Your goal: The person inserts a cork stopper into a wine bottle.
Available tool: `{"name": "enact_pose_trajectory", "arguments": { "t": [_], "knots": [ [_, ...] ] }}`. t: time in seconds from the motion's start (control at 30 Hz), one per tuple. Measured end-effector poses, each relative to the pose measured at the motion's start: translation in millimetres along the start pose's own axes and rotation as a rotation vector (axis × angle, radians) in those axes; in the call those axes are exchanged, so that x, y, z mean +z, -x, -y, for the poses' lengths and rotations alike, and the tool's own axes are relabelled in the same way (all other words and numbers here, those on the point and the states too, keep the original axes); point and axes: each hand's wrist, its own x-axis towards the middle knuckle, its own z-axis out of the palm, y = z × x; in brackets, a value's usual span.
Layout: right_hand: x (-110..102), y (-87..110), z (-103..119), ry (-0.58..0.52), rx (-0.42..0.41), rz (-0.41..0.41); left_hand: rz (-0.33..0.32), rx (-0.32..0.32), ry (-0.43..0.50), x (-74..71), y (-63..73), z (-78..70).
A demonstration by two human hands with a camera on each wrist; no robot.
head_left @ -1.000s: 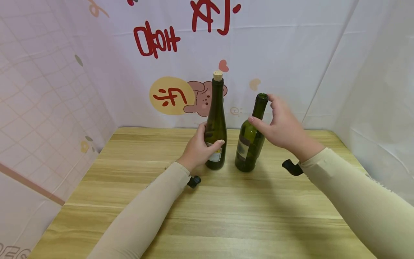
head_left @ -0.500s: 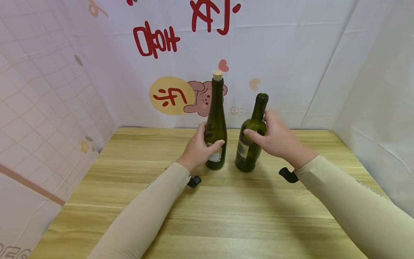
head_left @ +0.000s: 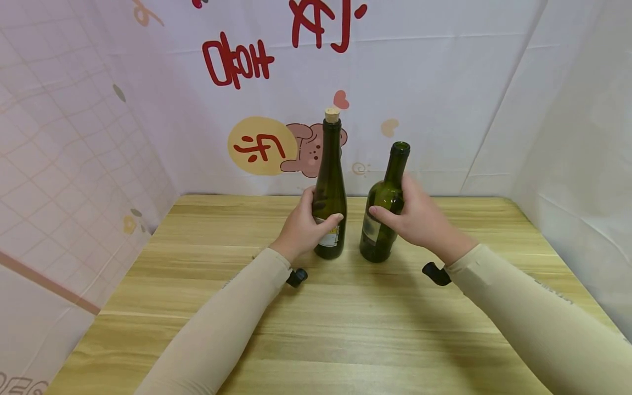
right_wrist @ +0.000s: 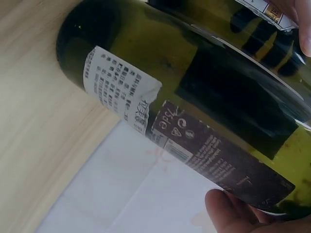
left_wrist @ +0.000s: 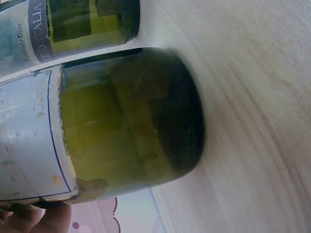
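Observation:
Two green glass wine bottles stand upright side by side on the table in the head view. My left hand (head_left: 303,227) grips the taller bottle (head_left: 329,175) low on its body, thumb across the front label; a cork (head_left: 332,114) sits in its mouth. Around the shorter bottle (head_left: 382,193), which has an uncorked mouth, my right hand (head_left: 423,216) is wrapped below the neck, thumb in front and fingers behind. In the right wrist view, fingertips (right_wrist: 221,206) lie against this bottle beside its torn dark label (right_wrist: 218,160). The left wrist view has the taller bottle's base (left_wrist: 184,116) on the tabletop.
The wooden table (head_left: 316,340) reaches back to a white printed cloth (head_left: 419,82) hanging close behind the bottles. More cloth hangs on the left and right sides. A narrow gap separates the two bottles. Each wrist carries a small black mount (head_left: 436,274).
My right hand has slid down from the shorter bottle's neck to its shoulder and closed round it. The left hand and both bottles have stayed practically still.

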Motion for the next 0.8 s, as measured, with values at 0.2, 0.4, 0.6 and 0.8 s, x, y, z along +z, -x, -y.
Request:
{"name": "enact_pose_trajectory", "arguments": {
  "t": [0.2, 0.4, 0.6, 0.8],
  "knots": [
    [1, 1.7, -1, -0.022, 0.019, 0.001, 0.013, -0.011, -0.005, -0.3, 0.4, -1.9],
    [1, 1.8, -1, -0.023, 0.043, 0.002, 0.039, -0.046, -0.025, -4.8, 1.9, -6.4],
    [2, 0.6, -2, -0.025, 0.051, 0.009, 0.082, -0.057, -0.069, -12.9, 2.0, -9.9],
    [2, 1.3, -1, -0.015, 0.062, 0.009, 0.162, -0.064, -0.099, -24.2, 1.5, -14.2]
  ]
}}
